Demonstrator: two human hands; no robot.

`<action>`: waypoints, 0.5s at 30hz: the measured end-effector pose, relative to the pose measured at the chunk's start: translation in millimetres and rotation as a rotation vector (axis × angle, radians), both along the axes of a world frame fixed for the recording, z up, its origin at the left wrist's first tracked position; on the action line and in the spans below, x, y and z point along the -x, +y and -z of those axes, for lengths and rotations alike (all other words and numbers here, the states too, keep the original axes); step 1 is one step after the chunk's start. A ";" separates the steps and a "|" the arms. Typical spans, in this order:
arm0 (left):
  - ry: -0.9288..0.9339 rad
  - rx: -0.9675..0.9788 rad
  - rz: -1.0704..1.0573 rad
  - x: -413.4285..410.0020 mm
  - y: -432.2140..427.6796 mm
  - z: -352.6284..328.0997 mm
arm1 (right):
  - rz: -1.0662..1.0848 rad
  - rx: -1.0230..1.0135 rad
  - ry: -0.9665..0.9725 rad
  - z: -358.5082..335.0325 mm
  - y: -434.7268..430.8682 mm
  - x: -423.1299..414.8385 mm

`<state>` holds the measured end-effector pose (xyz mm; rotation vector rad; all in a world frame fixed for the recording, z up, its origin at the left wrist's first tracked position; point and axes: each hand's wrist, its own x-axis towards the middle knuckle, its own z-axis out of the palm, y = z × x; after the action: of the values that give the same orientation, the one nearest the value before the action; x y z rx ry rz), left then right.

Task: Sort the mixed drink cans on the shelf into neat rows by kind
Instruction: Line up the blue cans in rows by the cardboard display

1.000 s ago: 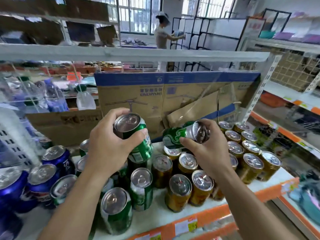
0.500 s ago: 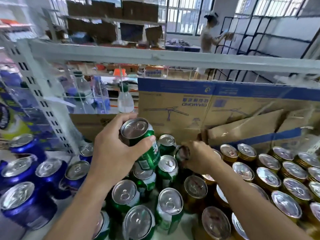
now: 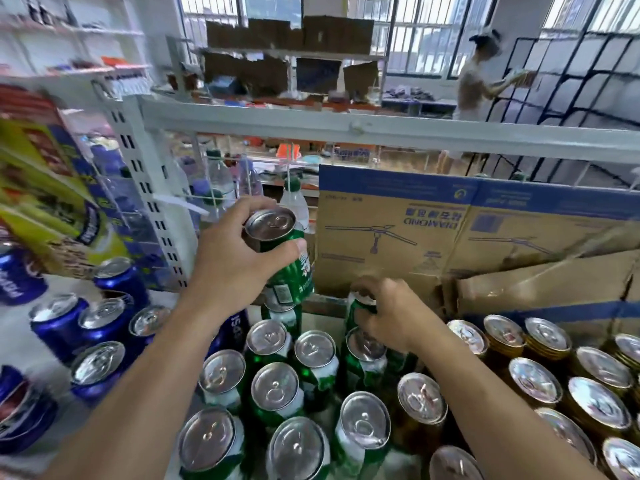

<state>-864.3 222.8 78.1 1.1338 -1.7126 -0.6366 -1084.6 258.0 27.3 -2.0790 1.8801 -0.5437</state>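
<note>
My left hand (image 3: 239, 258) grips a green can (image 3: 287, 261) held upright above the shelf, thumb across its side. My right hand (image 3: 394, 317) holds a second green can (image 3: 356, 308) by its top rim at the back of the green group, standing against the cardboard. Several green cans (image 3: 277, 389) stand in rows at the middle of the shelf. Blue cans (image 3: 100, 323) stand to the left and gold cans (image 3: 533, 379) to the right.
A cardboard box (image 3: 433, 230) with a blue band closes off the back of the shelf. A white slotted upright (image 3: 145, 199) rises at the left, and a grey shelf edge (image 3: 381, 129) runs overhead. Water bottles (image 3: 221, 181) stand behind. A person (image 3: 474, 84) works at a far rack.
My right hand has brought its green can from tilted in the air down to upright at the back of the green group. My left hand kept its can aloft as the view swung left.
</note>
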 end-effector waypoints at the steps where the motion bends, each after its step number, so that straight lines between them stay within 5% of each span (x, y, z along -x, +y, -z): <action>1: -0.006 -0.019 0.030 4.7 -1.0 2.8 | 0.015 0.023 -0.013 0.6 -1.0 -1.4; 10: -0.430 -0.211 0.201 47.4 -35.2 45.5 | 0.167 0.062 -0.116 5.0 5.9 10.3; 15: -0.781 -0.304 0.238 56.7 -33.5 70.8 | 0.240 0.016 0.025 23.4 8.7 13.8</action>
<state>-921.0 189.3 7.3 1.5313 -2.5015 -0.6595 -1098.4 266.7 3.9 -1.8896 2.1616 -0.5906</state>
